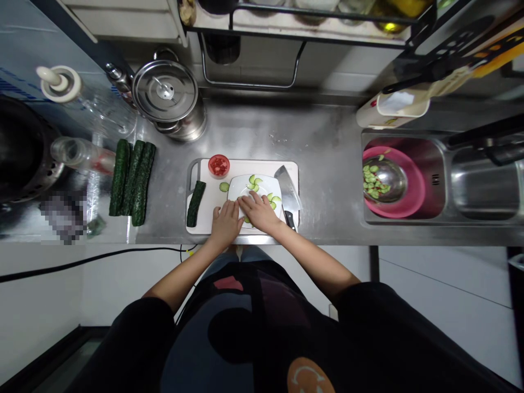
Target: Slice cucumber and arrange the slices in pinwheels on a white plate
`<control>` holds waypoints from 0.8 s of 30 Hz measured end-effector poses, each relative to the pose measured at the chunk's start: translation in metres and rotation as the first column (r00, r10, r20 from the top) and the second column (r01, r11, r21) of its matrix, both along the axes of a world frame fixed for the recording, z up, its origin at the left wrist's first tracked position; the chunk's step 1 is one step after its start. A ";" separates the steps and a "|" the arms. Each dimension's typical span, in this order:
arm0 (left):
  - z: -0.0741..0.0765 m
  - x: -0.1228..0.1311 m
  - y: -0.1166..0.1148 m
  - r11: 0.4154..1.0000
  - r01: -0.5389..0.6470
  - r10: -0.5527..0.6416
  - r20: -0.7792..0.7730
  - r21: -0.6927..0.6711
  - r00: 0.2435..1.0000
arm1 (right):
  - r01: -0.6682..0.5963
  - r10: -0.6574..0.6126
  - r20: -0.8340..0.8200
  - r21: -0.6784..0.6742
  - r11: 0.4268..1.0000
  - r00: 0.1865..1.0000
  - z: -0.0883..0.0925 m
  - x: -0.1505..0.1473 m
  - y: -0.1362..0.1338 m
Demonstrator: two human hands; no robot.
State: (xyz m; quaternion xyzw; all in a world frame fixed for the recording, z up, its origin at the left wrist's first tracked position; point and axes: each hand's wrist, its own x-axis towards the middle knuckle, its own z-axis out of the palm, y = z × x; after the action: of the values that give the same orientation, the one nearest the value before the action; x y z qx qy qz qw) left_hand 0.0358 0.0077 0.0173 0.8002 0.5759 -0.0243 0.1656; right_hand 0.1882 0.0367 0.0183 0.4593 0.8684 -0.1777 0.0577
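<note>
A white plate (234,185) rests on the cutting board (266,165), with small fans of cucumber slices (254,182) near its rim. My left hand (226,224) lies at the plate's lower left edge, fingers extended. Over the middle of the plate is my right hand (261,213), its fingers spread and pointing left. More pale green slices (246,222) show partly between the two hands, largely hidden by them. A cut piece of cucumber (196,204) lies at the board's left. To the right of the plate is a cleaver (288,188) with a black handle.
A small red bowl (219,166) of chopped red pieces and a loose cucumber slice (224,187) are on the board. Whole cucumbers (139,183) and a steel pot (166,93) stand left. A pink basin (417,185) holding a steel bowl (395,177) sits in the sink (440,210).
</note>
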 end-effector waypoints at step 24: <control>0.001 -0.011 -0.005 0.999 0.014 -0.015 0.038 0.031 0.999 | 0.016 -0.016 -0.006 -0.039 0.999 1.000 0.009 0.005 -0.004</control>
State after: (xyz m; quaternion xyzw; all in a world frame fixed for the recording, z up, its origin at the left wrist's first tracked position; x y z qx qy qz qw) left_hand 0.0247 0.0025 0.0185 0.8072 0.5670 -0.0015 0.1643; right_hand 0.1927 0.0324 0.0269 0.4643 0.8613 -0.1965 0.0626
